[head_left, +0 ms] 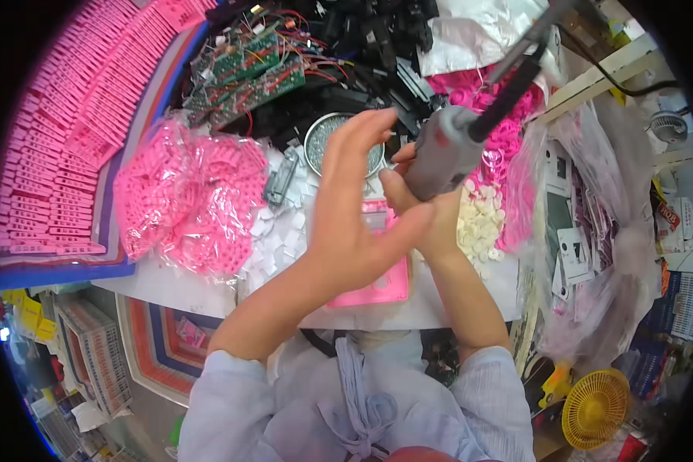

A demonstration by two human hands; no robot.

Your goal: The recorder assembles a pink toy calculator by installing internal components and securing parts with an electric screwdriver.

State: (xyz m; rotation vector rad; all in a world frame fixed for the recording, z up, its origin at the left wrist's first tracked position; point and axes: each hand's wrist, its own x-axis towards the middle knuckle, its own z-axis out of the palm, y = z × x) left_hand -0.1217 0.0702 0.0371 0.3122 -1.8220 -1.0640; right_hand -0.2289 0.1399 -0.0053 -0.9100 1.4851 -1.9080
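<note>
My right hand (433, 219) is closed around a grey electric screwdriver (448, 150), whose black cord end points up toward the far right. My left hand (345, 208) is raised beside it, fingers stretched out and nothing in them. Below both hands, a pink plastic housing (377, 291) lies on the white work surface, partly covered by my hands and wrists. Just past my left fingers stands a round metal bowl (313, 151) of small screws. The screwdriver's tip is hidden.
Bagged pink parts (200, 204), white pieces (273, 250) and a grey part (282, 179) lie left. Cream discs (481, 231) and pink parts (508, 115) lie right. Behind are wired circuit boards (246, 81) and black parts (362, 38). A blue-rimmed crate (115, 268) holds pink panels.
</note>
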